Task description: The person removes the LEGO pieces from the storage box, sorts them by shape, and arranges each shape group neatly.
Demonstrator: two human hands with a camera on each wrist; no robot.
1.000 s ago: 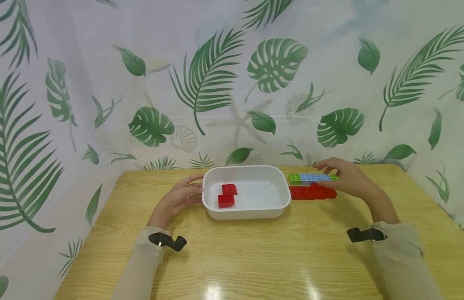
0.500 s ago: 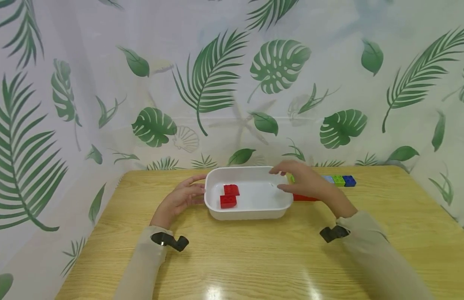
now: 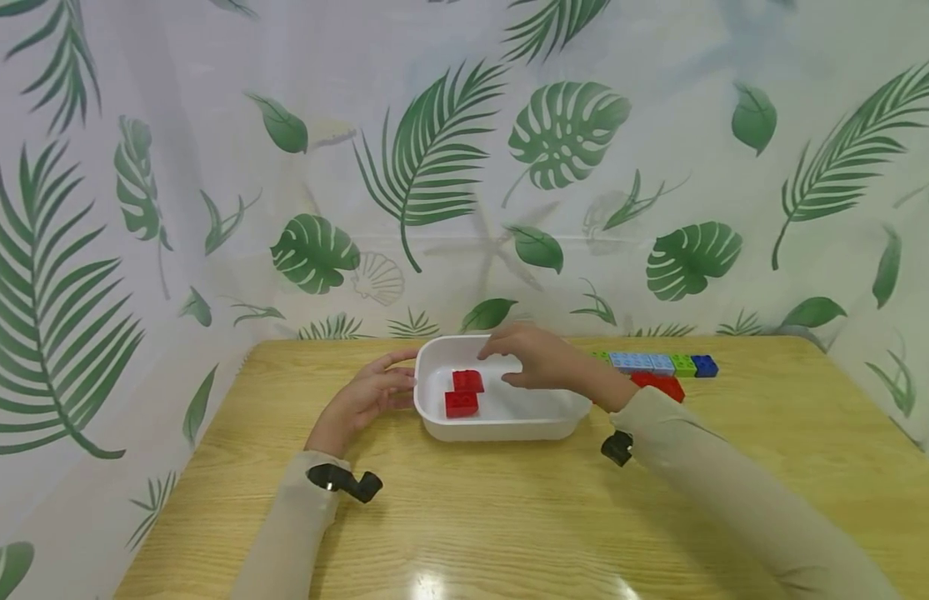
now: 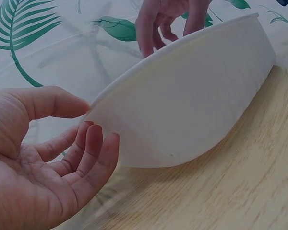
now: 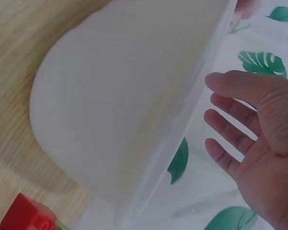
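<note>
A white plastic bin [image 3: 501,431] stands on the table with two red toy bricks, one red brick [image 3: 467,381] behind another red brick [image 3: 461,404], in its left part. My left hand [image 3: 367,396] is at the bin's left end. In the left wrist view, its thumb and loosely bent fingers [image 4: 108,155] rest against the outer wall near the rim. Over the bin's middle hangs my right hand [image 3: 542,358], fingers apart and nothing between them, to the right of the red bricks. The right wrist view shows this right hand [image 5: 252,129] with its palm bare.
Right of the bin lies a row of green, light blue and dark blue bricks [image 3: 640,362] along the table's back. Red bricks [image 3: 659,385] lie in front of it, partly hidden by my right forearm. A leaf-patterned curtain [image 3: 464,167] hangs behind the wooden table [image 3: 464,517].
My right hand has moved left from the brick rows to over the bin, uncovering the dark blue brick at the row's end. The left hand has stayed at the bin's left end.
</note>
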